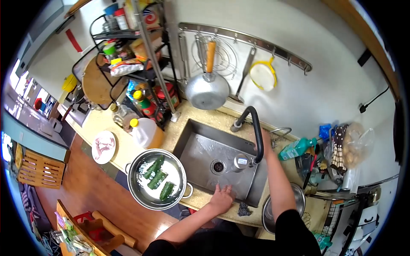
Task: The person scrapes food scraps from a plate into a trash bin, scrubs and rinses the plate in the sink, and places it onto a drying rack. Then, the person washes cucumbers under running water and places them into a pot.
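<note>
My left hand rests at the front edge of the steel sink, its fingers spread over the inner wall with nothing in them. My right hand is at the back right of the sink, beside the black curved faucet. The faucet partly covers it, and its fingers are hidden. Below the faucet's spout is a grey spray head with a small display, near the drain. Left of the sink stands a steel pot with three dark green, cucumber-like pieces.
A white plate of pale meat lies left of a yellow-capped jug. A bottle rack stands behind. Right of the sink are a green bottle and a metal bowl. A dark scrubber sits at the front edge.
</note>
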Demonstrator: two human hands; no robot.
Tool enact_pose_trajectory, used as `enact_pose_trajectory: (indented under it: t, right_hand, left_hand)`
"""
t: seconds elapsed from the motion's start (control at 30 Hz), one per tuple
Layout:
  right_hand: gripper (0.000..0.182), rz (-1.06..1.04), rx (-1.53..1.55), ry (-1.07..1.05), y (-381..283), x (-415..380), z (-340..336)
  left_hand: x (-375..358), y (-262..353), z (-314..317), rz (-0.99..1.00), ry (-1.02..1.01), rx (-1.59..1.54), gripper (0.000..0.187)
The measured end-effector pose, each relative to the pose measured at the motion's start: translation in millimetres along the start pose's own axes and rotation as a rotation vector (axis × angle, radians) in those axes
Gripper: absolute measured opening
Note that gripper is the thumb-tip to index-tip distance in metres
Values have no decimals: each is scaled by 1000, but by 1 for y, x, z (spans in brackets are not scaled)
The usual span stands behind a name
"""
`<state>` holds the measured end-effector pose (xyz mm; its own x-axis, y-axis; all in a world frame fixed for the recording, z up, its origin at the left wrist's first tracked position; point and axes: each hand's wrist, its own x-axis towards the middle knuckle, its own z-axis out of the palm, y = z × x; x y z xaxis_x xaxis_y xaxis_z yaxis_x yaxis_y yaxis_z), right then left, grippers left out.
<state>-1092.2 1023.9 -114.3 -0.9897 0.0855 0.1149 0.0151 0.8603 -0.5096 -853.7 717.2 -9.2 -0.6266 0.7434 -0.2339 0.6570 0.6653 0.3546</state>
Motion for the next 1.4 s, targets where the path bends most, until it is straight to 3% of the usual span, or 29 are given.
enact_pose_trajectory:
  t: [0.07,0.1,0.13,0.17,0.2,0.3,0.37,0.4,0.43,0.5,0.53,0.6,0.73,0.83,0.9,0.93,0.97,1.0,1.07,1.1,1.13,1.17,1.2,1.27,1.3,1.33,1.37,1.4]
  right_hand:
    - [16,29,-81,116,43,-52,11]
    - [8,-24,66,147,-24,-109,-37]
    - [19,246,69,-14,-48,-146,-51]
    - [28,208,134,-12,-68,-187,-60]
    - [37,161,54,149,-82,-220,-55]
    - [40,313,-205,65,-131,-274,-78]
    - [38,204,-326,-73,-194,-278,-128]
    - [35,99,-301,-147,-237,-280,-158]
    - [32,-98,-279,-22,-248,-286,-172]
    - [29,-131,11,-6,-255,-296,-202]
    - [29,39,268,-119,-256,-304,-220]
    - [30,170,241,-294,-268,-309,-214]
    - [29,7,-880,-489,-273,-297,-108]
    - [38,-341,-171,-110,-326,-319,-112]
    - [42,-32,521,-491,-334,-337,-141]
    - [45,118,872,-669,-336,-341,-143]
    - [46,58,469,-579,-342,-344,-132]
    - [47,8,64,-481,-358,-348,-117]
    - [51,-89,-753,-261,-395,-363,-94]
    - [50,-54,-492,-381,-405,-384,-90]
    - [49,-33,-236,-474,-408,-400,-86]
    - [43,-104,388,-520,-404,-415,-72]
    - [40,1,557,-698,-426,-433,-70]
    - [30,97,549,-935,-461,-451,-44]
    - [28,93,647,-954,-482,-453,-24]
    - [28,-66,585,-898,-497,-451,6]
    - [28,-174,567,-866,-528,-436,25]
    - [27,-148,646,-858,-545,-427,65]
  left_hand:
    - [-16,1,-46,120,-37,-346,38]
    - [-14,-9,-32,222,24,-751,38]
    - [-16,-8,-20,216,39,-588,39]
    - [-16,-2,-6,206,46,-425,40]
    - [-12,4,5,197,53,-255,41]
    - [-15,4,23,170,49,247,44]
    - [-67,13,-62,374,-8,367,44]
    - [-85,11,-82,460,-44,206,45]
    - [-102,9,-103,542,-94,48,45]
    - [-124,1,-111,634,-158,-684,45]
    - [-135,-3,-109,634,-279,-997,45]
    - [-155,-11,-102,614,-514,-1615,46]
    - [-213,6,-82,207,-125,-92,55]
    - [-266,-15,-96,195,-306,-366,51]
    - [-306,-32,-90,225,-271,-703,47]
    - [-323,-50,-73,263,-162,-946,45]
    - [-342,-68,-55,299,-47,-1194,43]
    - [-362,-84,-39,-9,-154,-1662,42]
    - [-397,-111,21,-623,-142,-979,43]
    - [-421,-132,60,-872,-128,-600,45]
    - [-452,-158,81,-722,-470,-84,48]
    - [-483,-184,101,-467,-739,427,54]
    - [-503,-196,86,-647,-618,86,53]
    - [-542,-217,51,-947,-229,-665,50]
    - [-556,-248,63,-950,-56,-790,50]
    - [-560,-282,73,-941,124,-906,51]
    - [-559,-299,57,-928,132,-616,51]
    - [-558,-315,50,-906,188,-511,50]
